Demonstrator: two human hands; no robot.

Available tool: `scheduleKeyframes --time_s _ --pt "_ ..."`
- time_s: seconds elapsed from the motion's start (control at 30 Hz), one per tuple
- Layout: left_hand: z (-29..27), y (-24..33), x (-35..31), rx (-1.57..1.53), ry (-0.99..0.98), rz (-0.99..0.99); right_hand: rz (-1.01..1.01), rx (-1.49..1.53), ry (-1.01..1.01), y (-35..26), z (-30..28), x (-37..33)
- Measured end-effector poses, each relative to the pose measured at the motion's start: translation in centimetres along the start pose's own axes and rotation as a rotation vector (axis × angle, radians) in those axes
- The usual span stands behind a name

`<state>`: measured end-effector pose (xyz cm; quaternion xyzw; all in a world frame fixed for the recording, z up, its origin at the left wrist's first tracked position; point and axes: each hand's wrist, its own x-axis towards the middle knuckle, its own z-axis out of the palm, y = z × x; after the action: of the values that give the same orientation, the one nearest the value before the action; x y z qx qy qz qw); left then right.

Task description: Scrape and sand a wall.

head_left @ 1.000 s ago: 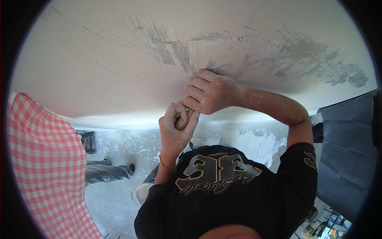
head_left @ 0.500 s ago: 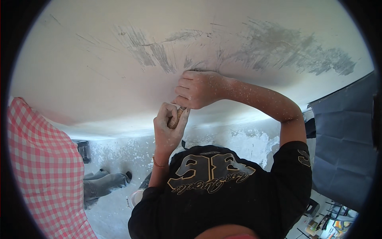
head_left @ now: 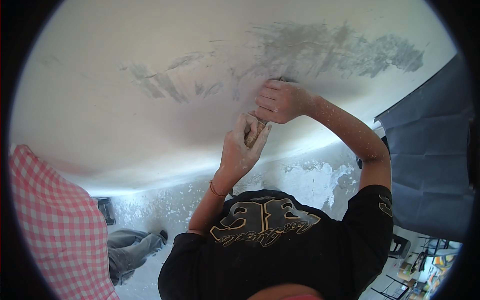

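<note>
While the left hand [head_left: 236, 152] is closed around the brown handle of a scraper [head_left: 255, 134] in the head view, the right hand [head_left: 284, 103] sits just beyond it, to the right, its fingers curled over the tool's far part in a loose fist. What lies inside that right palm is hidden, but a dark edge, probably the blade, shows past the knuckles at the pale wall [head_left: 165, 30]. The scraper is thus between the person and the wall, near the grey scraped patch [head_left: 320, 45] that spreads far and right. The step in hand looks like scraping the surface; the next stroke would call for a firm two-handed grip and an even blade angle. Near the left edge is someone in a pink-and-white gingham garment [head_left: 57, 225]; on the right hangs a dark grey sheet [head_left: 430, 160]. White splashes mark the floor [head_left: 315, 182] between the wall and the person's black T-shirt [head_left: 280, 265].
</note>
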<state>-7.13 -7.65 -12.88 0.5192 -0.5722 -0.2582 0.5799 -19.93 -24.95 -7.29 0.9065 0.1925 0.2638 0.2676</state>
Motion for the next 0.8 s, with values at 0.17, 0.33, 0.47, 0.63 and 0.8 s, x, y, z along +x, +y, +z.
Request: scheduleKeyframes --time_s 0.17,0.33,0.47,0.63,0.8 --pt "2.4 1.0 -0.5 0.054 -0.143 -0.025 0.052 0.009 -0.172 -1.0 -1.7 -4.2" --pt "2.0 1.8 -1.1 0.084 -0.115 -0.163 0.131 -0.028 -0.170 -2.0 -2.0 -3.7" --pt "0.2 1.5 -4.6 -0.007 0.101 -0.097 0.146 0.022 -0.033 -4.7 -2.3 1.0" --pt "-1.7 1.4 -6.5 -0.111 0.212 -0.216 -0.023 0.091 0.025 -4.2 1.0 4.3" --pt "-2.6 1.8 -8.6 -0.040 0.368 -0.244 -0.180 0.140 0.110 -4.2 3.5 8.4"
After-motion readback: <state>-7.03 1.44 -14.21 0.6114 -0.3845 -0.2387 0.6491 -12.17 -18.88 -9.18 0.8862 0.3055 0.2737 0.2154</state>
